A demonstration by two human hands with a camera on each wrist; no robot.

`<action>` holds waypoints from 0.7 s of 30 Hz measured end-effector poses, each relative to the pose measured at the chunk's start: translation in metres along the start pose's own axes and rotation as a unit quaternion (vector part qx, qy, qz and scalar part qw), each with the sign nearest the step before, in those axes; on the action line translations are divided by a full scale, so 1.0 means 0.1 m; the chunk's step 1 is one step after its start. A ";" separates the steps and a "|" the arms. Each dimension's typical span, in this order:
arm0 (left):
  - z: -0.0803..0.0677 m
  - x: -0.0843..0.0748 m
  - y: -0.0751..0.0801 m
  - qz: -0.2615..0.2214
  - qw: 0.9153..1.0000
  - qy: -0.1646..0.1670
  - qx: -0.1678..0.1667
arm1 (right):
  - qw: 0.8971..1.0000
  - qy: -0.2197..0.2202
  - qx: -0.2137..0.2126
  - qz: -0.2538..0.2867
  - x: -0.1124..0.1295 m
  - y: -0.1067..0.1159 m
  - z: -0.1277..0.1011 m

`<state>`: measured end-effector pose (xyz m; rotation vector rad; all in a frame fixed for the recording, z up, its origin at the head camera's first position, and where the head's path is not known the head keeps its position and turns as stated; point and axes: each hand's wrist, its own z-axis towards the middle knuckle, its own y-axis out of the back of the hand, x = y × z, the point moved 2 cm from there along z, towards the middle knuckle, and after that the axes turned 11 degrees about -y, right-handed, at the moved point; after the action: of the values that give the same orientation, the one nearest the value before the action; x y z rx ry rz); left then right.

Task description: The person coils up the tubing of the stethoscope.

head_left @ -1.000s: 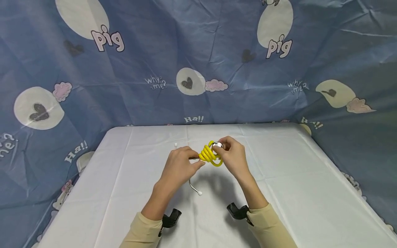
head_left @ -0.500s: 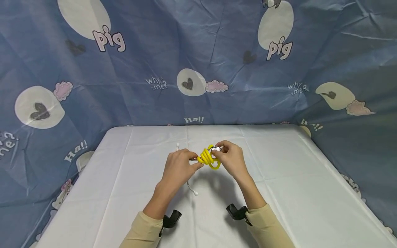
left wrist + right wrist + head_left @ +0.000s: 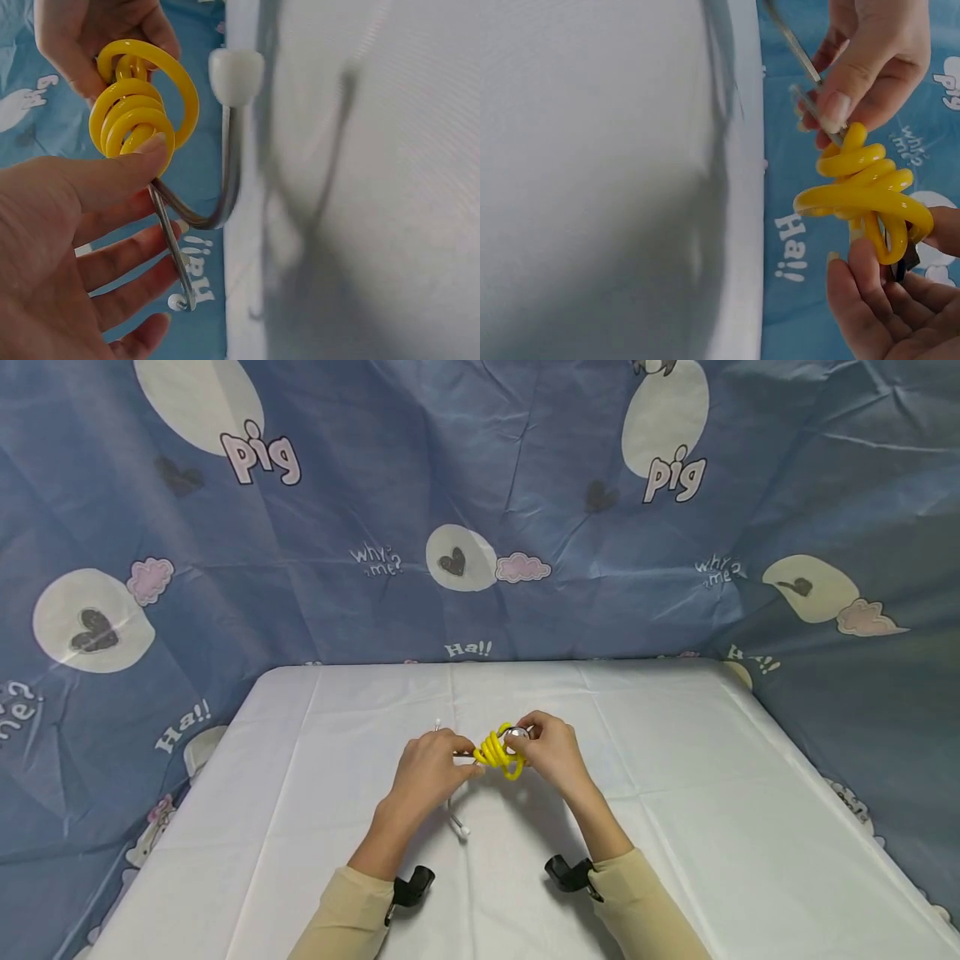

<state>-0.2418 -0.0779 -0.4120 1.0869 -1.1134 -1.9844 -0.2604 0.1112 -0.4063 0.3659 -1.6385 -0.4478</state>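
The left hand (image 3: 431, 764) pinches the metal tubes (image 3: 174, 247) of a stethoscope between thumb and curled fingers, just left of the yellow coil (image 3: 500, 749). The coil is held in the air above the white table (image 3: 675, 793), between the two hands. The right hand (image 3: 546, 752) grips the coil's far end, fingers curled round the silver chest piece (image 3: 519, 734).

Handling, as a judgement: the coil looks like soft, springy rubber tubing, light, and likely to unwind if released. The metal tubes appear stiff and smooth, possibly slippery. The firmest holds are the metal tubes at one end and the chest piece at the other, as now taken.

The head view shows both hands and the coil's place over the table. The left wrist view alone shows a white eartip (image 3: 235, 75) and the bend of the tubes. The right wrist view shows the loops (image 3: 862, 191) stacked loosely; the chest piece is mostly hidden there.
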 end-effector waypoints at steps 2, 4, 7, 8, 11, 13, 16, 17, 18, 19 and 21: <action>0.00 0.03 -0.04 0.000 1.000 0.001 0.008 | 1.000 0.000 0.000 -0.008 -0.02 -0.02 0.01; 0.00 0.05 -0.07 0.004 1.000 -0.001 0.013 | 1.000 0.002 -0.003 -0.021 -0.03 -0.05 0.02; -0.01 0.09 -0.11 0.009 1.000 -0.004 0.018 | 0.999 0.001 -0.007 -0.035 -0.06 -0.07 0.03; -0.01 0.10 -0.12 0.010 1.000 -0.004 0.020 | 0.999 -0.001 -0.007 -0.040 -0.06 -0.08 0.03; -0.02 0.12 -0.14 0.005 1.000 -0.003 0.029 | 0.999 -0.010 -0.004 -0.049 -0.09 -0.10 0.03; -0.02 0.14 -0.16 -0.001 0.999 -0.001 0.036 | 0.998 -0.019 0.002 -0.051 -0.11 -0.11 0.04; -0.03 0.16 -0.17 -0.010 0.999 0.002 0.042 | 0.998 -0.032 0.013 -0.056 -0.15 -0.13 0.06; -0.03 0.17 -0.17 -0.013 0.999 0.003 0.044 | 0.998 -0.036 0.017 -0.057 -0.16 -0.14 0.06; -0.04 0.17 -0.18 -0.017 0.999 0.007 0.045 | 0.997 -0.040 0.021 -0.057 -0.17 -0.14 0.07; -0.04 0.18 -0.18 -0.020 0.999 0.008 0.046 | 0.997 -0.042 0.024 -0.059 -0.18 -0.14 0.07; -0.05 0.19 -0.18 -0.027 0.998 0.010 0.048 | 0.996 -0.048 0.032 -0.061 -0.20 -0.14 0.08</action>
<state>-0.2486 -0.0863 -0.4363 1.1951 -1.1924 -1.9735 -0.2661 0.1092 -0.4315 0.5018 -1.7335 -0.5124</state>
